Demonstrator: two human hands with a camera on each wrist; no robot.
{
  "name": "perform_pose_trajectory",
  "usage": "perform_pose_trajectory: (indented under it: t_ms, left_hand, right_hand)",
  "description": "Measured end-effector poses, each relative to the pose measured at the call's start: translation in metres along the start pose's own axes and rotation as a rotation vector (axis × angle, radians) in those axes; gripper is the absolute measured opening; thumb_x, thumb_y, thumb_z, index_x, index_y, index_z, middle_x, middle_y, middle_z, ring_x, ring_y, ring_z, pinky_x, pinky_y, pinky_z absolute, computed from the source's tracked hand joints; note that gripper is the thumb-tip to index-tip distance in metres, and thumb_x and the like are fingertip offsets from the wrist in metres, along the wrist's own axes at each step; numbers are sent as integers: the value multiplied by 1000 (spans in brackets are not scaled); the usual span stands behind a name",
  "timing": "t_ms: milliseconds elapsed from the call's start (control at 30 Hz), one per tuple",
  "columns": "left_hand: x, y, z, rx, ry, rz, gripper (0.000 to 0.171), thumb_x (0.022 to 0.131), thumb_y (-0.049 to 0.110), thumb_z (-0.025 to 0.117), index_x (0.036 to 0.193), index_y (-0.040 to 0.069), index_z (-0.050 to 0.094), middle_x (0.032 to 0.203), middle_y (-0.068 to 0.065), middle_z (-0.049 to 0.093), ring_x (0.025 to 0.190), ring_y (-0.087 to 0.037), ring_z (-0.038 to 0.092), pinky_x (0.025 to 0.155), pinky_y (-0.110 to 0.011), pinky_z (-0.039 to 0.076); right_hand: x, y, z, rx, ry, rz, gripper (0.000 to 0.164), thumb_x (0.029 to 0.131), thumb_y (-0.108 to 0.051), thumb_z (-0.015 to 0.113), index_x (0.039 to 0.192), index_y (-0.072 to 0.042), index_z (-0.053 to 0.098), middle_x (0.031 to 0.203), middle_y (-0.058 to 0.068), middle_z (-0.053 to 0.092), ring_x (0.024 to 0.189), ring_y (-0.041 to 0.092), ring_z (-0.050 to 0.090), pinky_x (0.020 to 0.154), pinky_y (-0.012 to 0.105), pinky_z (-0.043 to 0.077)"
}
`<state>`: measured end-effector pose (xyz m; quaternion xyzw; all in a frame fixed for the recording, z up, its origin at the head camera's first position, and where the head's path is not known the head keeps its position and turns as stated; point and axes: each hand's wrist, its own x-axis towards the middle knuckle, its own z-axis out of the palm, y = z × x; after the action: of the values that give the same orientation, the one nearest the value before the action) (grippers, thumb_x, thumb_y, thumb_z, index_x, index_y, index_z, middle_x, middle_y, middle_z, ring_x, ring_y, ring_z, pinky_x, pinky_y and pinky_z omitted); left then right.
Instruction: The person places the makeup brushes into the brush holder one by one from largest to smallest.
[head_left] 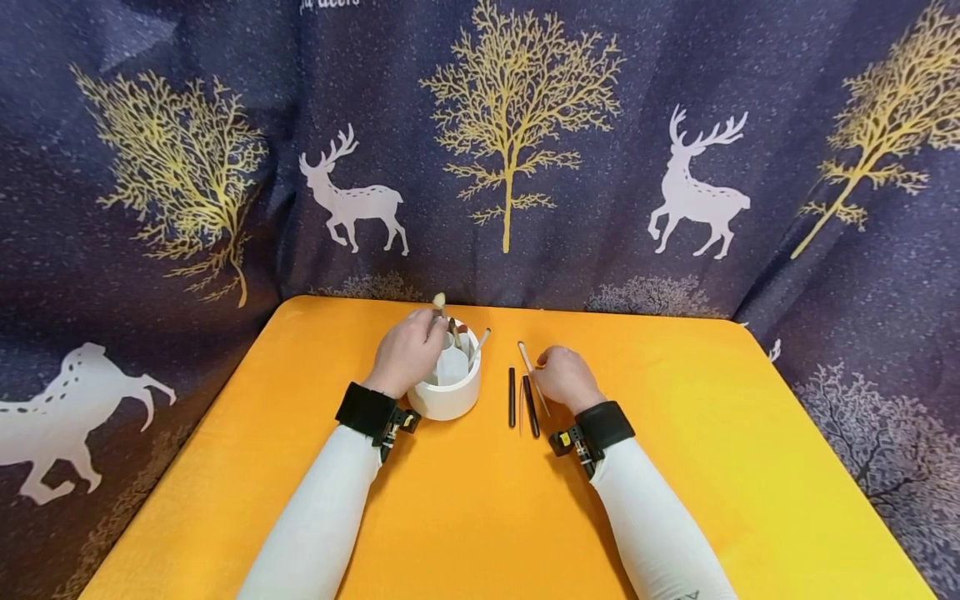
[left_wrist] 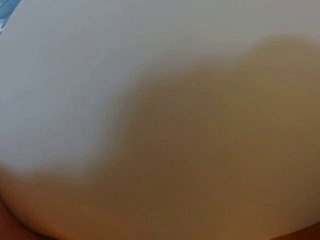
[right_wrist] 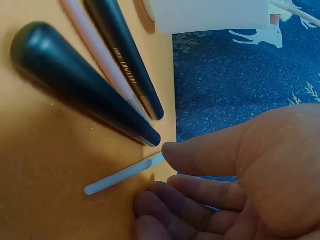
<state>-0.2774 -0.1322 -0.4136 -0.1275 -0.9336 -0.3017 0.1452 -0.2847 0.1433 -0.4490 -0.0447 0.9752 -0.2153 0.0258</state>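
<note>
A round white organizer cup (head_left: 446, 402) with several brushes in it stands near the table's far side. My left hand (head_left: 408, 354) reaches over its left rim and grips a makeup brush with a cream tip (head_left: 439, 300); the fingertips are mostly hidden. The left wrist view holds only blurred pale and brown surfaces. Right of the cup, my right hand (head_left: 564, 377) pinches a thin white stick (right_wrist: 120, 176) between thumb and fingers. Beside it lie two black-handled brushes (right_wrist: 75, 75) (right_wrist: 127, 55) and a slim pink-handled one (right_wrist: 97, 45) between them.
An orange-yellow tabletop (head_left: 465, 508) lies under everything. Behind it hangs a dark blue cloth (head_left: 555, 275) printed with deer and trees. A white-handled brush (head_left: 480, 347) leans out over the cup's right rim.
</note>
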Motion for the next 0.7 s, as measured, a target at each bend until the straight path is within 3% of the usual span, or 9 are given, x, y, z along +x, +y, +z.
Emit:
perform_pose_trajectory:
  t_ms: [500, 700]
  left_hand:
    - [0, 0, 0, -3, 12, 4, 30, 107, 41, 33, 99, 19, 53, 84, -4, 49, 72, -22, 47, 63, -37, 38]
    - [0, -1, 1, -7, 15, 3, 30, 107, 41, 33, 100, 19, 53, 85, -3, 49, 73, -21, 48, 63, -37, 38]
  right_hand:
    - [0, -1, 4, -20, -7, -7, 18, 89, -28, 70, 92, -10, 68, 83, 4, 63, 68, 20, 56, 63, 35, 47]
    - [-2, -3, 6, -31, -11, 2, 17, 90, -27, 70, 91, -10, 67, 80, 4, 62, 66, 20, 56, 61, 35, 47]
